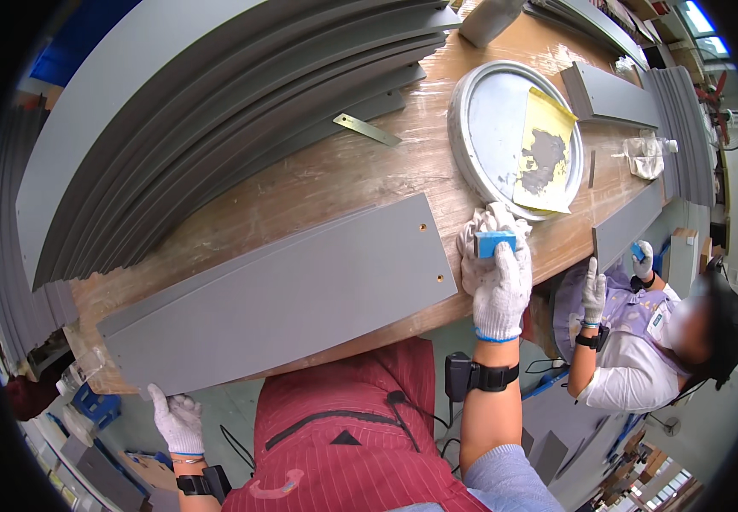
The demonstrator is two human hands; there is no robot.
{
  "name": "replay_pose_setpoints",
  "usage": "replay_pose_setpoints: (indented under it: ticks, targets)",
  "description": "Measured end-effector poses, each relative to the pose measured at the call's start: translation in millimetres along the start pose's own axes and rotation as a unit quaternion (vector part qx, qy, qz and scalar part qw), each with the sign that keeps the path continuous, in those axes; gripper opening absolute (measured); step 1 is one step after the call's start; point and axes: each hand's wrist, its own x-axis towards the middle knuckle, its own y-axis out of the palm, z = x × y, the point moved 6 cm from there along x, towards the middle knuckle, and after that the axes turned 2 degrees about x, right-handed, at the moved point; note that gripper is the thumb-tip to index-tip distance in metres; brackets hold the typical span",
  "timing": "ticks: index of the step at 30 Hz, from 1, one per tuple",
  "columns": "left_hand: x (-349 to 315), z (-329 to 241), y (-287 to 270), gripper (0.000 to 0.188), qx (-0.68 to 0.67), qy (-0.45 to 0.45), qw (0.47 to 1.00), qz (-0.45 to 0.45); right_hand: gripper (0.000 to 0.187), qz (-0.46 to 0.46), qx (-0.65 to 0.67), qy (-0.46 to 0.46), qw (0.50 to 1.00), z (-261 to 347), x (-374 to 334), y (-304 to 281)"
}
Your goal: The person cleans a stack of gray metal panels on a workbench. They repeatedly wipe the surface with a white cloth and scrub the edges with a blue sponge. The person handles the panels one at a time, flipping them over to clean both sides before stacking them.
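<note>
A long grey panel (292,299) with two brass-coloured holes at its right end lies across the table in front of me, on top of another grey panel whose edge shows behind it. My left hand (177,422), in a white knit glove, grips its near left corner, thumb up at the edge. Just past the panel's right end, my gloved right hand (502,294) is closed on a small blue block (494,244) with a dark left edge. A crumpled white rag (474,229) lies beside and behind that hand. Whether my fingers also touch the rag is unclear.
A round pail lid (488,119) holds yellow paper (548,154) smeared with grey paste. Large stacked grey panels (241,94) fill the far left, a metal ruler (367,129) near them. At right, a co-worker (633,341) handles another grey panel (629,224).
</note>
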Motion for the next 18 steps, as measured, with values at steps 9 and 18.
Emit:
replay_pose_setpoints:
  ticks: [9, 18]
  targets:
    - [2, 0, -1, 0.045, -0.005, 0.006, 1.0, 0.017, 0.045, 0.09, -0.388, -0.111, 0.91, 16, 43, 60]
    - [-6, -3, 6, 0.043, 0.013, 0.016, 0.999, 0.025, 0.043, 0.127, -0.496, -0.255, 0.82, 28, 28, 60]
